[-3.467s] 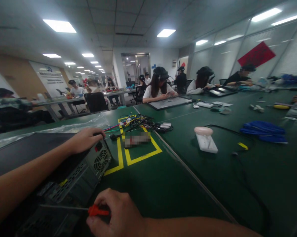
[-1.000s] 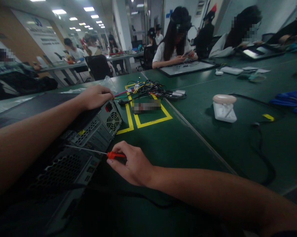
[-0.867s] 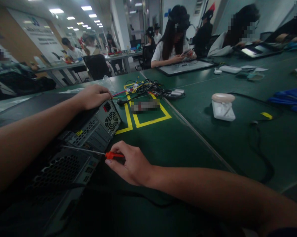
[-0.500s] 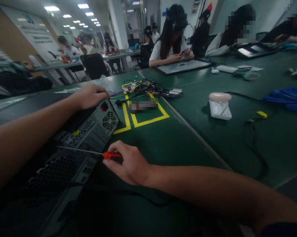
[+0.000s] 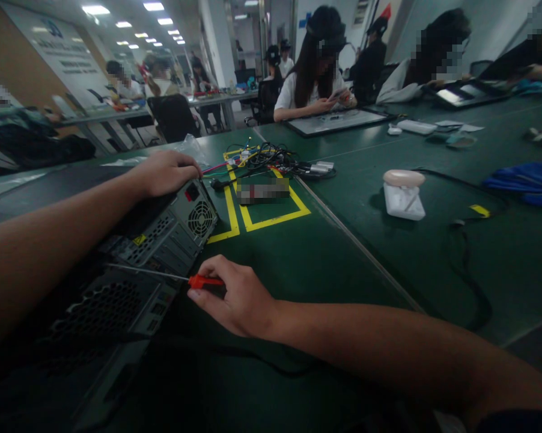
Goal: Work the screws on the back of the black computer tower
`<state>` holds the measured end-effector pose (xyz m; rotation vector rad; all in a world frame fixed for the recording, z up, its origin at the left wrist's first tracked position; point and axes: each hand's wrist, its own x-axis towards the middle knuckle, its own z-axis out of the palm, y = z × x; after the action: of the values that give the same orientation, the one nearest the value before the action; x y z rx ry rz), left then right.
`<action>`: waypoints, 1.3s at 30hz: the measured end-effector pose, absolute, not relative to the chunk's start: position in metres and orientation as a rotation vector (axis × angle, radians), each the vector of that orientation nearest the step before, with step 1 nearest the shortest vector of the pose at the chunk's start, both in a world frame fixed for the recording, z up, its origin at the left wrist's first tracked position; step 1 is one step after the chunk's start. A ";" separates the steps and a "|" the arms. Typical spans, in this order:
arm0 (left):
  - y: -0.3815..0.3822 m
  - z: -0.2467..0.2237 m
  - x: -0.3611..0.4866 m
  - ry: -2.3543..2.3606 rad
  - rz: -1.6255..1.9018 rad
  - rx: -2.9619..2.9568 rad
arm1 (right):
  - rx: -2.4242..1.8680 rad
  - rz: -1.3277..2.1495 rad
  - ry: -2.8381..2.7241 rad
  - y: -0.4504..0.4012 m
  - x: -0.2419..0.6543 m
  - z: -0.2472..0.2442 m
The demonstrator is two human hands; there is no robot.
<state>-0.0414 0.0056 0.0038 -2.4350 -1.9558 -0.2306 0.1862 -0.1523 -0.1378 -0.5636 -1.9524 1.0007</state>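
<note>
Since the earliest frame the view has shifted, and the right hand [image 5: 196,282] and orange-handled screwdriver [image 5: 205,281] now show higher in it; the left hand [image 5: 165,173] has stayed on the computer case [image 5: 165,240]. The left hand lies open, palm down, fingers curving over the case's rear top edge, its forearm hiding part of the top. The right hand is closed on the handle, thumb below and knuckles up, the shaft pointing left across the case's rear face; its dark tip end is hard to make out. A dark strap [image 5: 235,352] crosses the lower foreground. Beyond, tangled cables [image 5: 275,157] lie by yellow tape [image 5: 277,222] on the green desk [image 5: 343,270].
</note>
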 end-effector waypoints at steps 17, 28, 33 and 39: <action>0.005 0.005 -0.039 -1.978 -0.198 -2.407 | -0.613 1.001 -1.979 -0.154 0.187 -0.136; 0.001 0.006 -0.036 -2.006 -0.207 -2.396 | -0.581 0.969 -2.036 -0.151 0.186 -0.137; 0.002 0.007 -0.033 -2.107 -0.186 -2.356 | -0.569 0.953 -2.065 -0.152 0.186 -0.137; 0.010 0.003 -0.041 -2.116 -0.211 -2.324 | -0.590 0.955 -2.109 -0.152 0.185 -0.137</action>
<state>-0.0409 0.0095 0.0026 -2.3240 -2.1158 -0.2115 0.1846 -0.1521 -0.1367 -0.5901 -2.1094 0.9546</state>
